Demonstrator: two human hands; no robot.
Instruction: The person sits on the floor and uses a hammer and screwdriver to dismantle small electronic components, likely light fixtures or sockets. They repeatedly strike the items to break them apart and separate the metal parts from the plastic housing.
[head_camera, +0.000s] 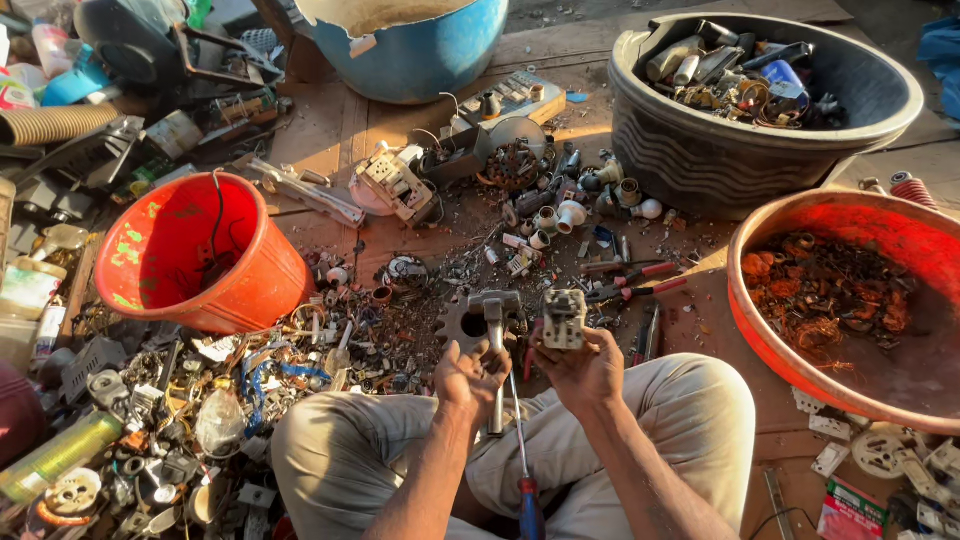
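My left hand (468, 378) grips the shaft of a metal hammer (495, 312), its head up, just above my knees. My right hand (580, 368) holds a small beige electrical part (564, 318) upright, close beside the hammer head. A screwdriver with a red and blue handle (527, 490) lies between my legs, its thin shaft running up toward my hands. A dark toothed gear (460, 325) lies on the floor right behind the hammer.
An orange bucket (150, 270) lies tipped at left among heaped scrap. A large red basin (900, 230) with copper wire stands at right, a black tub (720, 140) of metal parts behind it, a blue drum (420, 50) at top. Red-handled pliers (640, 285) lie ahead.
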